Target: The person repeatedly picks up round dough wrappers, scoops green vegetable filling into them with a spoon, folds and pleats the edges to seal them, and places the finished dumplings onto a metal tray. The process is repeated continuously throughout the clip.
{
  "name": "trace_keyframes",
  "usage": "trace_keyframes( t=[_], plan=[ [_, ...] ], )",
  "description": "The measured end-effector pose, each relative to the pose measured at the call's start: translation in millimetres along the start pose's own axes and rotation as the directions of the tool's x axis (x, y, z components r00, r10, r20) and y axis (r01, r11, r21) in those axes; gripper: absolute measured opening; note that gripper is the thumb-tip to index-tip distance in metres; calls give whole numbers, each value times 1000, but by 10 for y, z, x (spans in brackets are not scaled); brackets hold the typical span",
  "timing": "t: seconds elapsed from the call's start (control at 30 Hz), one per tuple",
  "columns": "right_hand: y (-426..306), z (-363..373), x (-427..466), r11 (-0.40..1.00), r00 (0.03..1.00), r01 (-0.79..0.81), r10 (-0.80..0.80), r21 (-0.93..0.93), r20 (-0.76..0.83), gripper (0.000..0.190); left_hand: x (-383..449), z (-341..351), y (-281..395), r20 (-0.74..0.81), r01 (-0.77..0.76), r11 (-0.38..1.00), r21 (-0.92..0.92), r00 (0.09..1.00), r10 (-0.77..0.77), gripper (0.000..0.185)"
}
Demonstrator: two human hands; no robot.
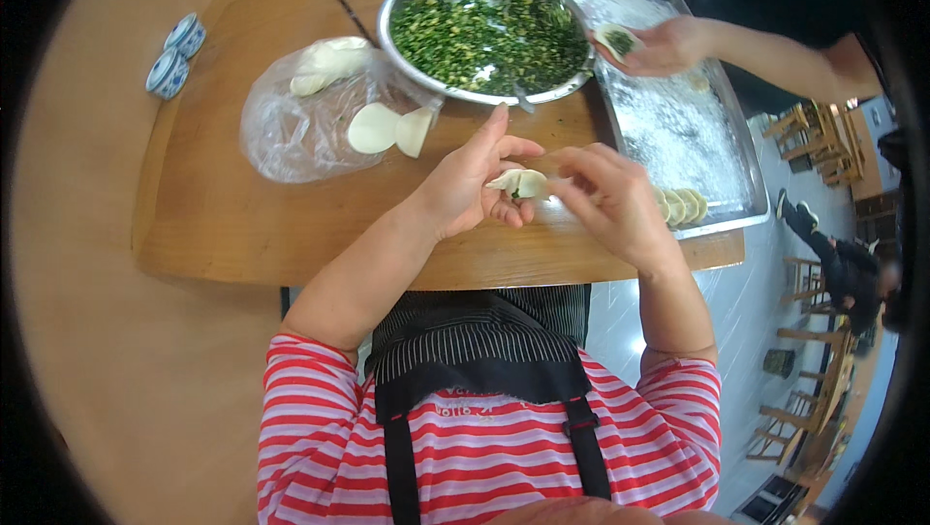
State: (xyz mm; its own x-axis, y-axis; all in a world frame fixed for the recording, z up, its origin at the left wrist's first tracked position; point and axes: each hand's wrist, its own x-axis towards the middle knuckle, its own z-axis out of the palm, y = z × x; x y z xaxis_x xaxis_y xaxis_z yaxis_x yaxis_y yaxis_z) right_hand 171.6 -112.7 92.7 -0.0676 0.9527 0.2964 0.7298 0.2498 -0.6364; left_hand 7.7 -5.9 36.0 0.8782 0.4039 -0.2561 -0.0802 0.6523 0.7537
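Observation:
My left hand (pixel 472 180) is palm up and holds a folded dumpling (pixel 517 182) on its fingers. A bit of green filling shows at a gap in the dumpling's edge. My right hand (pixel 610 198) is at the dumpling's right end, blurred, with its thumb tip against or just beside the dough; whether it pinches the dough is unclear. Beyond my hands stands a steel bowl (pixel 385 38) of chopped green filling (pixel 479 38) with a spoon (pixel 523 98) at its near rim. Left of my hands, loose round dough wrappers (pixel 374 128) lie on a clear plastic bag (pixel 290 136).
A floured metal tray (pixel 679 118) holds a row of finished dumplings (pixel 679 205) at its near corner. A co-worker's hand (pixel 668 45) reaches over it with a filled wrapper (pixel 617 42). More wrappers (pixel 330 64) are in the bag. Two blue-and-white lidded pots (pixel 167 73) stand at the table's left edge.

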Motion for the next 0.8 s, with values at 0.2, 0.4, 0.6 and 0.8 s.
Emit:
trace_keyframes(
  t=[0.2,0.4,0.6,0.8],
  plan=[
    [180,96,-42,981,977,182,-189,-71,-96,11,98,143,-46,42,5,998,58,999,-8,79],
    [476,-215,-356,987,958,48,-89,-152,-272,7,156,270,-148,13,13,994,107,1000,-15,67],
    [1204,-996,-884,813,743,-500,226,-298,-629,10,87,174,-199,-30,-94,968,231,994,104,53],
    [1698,-1019,-1289,579,731,-650,297,-493,-614,17,46,107,-283,-106,-137,960,245,980,167,40]
  ],
)
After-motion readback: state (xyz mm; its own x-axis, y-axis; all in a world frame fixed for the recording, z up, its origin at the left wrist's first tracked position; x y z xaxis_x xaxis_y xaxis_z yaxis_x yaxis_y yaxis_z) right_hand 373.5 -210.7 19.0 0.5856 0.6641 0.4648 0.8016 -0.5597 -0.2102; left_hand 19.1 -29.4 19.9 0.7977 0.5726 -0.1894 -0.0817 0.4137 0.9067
